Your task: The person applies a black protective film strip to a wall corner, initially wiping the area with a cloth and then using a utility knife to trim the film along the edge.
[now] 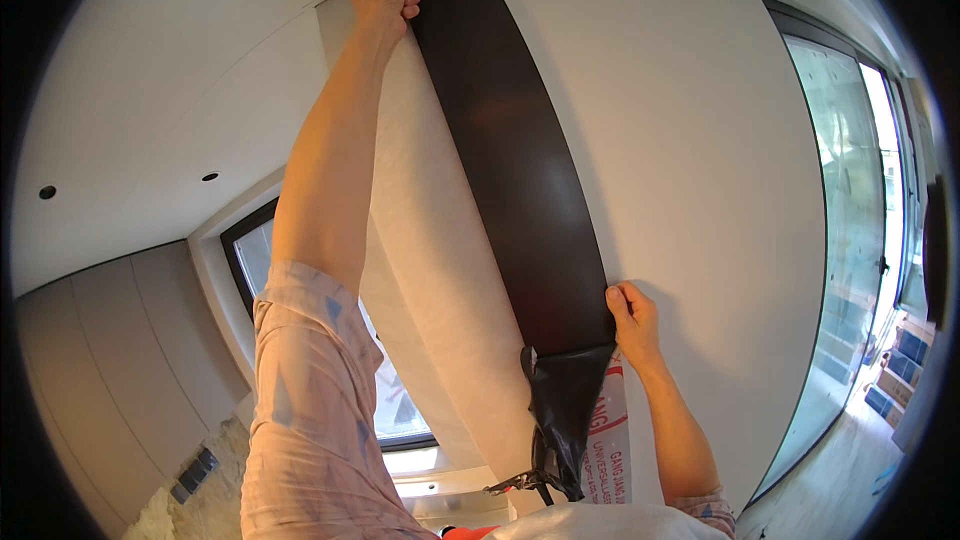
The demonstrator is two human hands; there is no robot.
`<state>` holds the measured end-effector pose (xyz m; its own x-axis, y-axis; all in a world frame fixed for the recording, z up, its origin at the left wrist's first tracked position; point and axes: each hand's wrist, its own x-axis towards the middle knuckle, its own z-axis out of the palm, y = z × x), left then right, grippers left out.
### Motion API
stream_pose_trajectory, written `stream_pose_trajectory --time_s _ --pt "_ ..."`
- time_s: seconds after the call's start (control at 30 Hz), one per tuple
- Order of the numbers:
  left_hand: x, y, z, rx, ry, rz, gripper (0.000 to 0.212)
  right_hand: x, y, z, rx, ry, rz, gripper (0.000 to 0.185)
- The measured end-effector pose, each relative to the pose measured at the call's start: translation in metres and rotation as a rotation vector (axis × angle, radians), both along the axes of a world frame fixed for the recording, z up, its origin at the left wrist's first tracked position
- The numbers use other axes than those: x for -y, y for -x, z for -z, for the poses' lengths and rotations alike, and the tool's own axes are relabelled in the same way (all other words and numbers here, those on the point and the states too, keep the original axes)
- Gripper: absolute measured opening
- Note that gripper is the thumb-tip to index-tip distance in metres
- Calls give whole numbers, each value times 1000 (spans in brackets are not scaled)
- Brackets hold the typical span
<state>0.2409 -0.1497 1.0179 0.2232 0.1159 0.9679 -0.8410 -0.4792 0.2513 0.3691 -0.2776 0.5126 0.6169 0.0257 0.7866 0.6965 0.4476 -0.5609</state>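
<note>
A long, narrow dark brown panel (502,142) stands upright along the pale wall before me. High up, my left hand (386,0) grips its left edge near the top. Lower down, my right hand (636,322) pinches the opposite edge between thumb and curled fingers. Just below the right hand, crumpled black plastic film (566,397) hangs folded down from the panel's surface. Beside and behind this film shows a whitish strip of protective film (611,450) with red printed writing. The panel's bottom end is hidden.
A white ceiling (150,90) with round holes meets the wall at upper left. Behind my left arm is a dark-framed window (397,405). Grey-beige cabinet panels (112,337) stand at left. A glass sliding door (840,165) and stacked boxes (896,375) are at right.
</note>
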Motion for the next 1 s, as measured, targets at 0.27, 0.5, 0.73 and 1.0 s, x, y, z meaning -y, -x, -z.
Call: stream_pose_trajectory --time_s 0.27,0.5,0.73,1.0 --pt "-34 9 -24 -156 -69 259 36 -1 4 -3 -24 16 -32 38" --pt "-9 2 14 25 -36 48 43 3 2 0 -5 25 0 38" --pt "14 -5 7 111 -42 -262 43 -2 0 -1 13 -20 6 38" --pt "1 -10 -13 0 11 63 40 -3 2 -2 43 -20 33 37"
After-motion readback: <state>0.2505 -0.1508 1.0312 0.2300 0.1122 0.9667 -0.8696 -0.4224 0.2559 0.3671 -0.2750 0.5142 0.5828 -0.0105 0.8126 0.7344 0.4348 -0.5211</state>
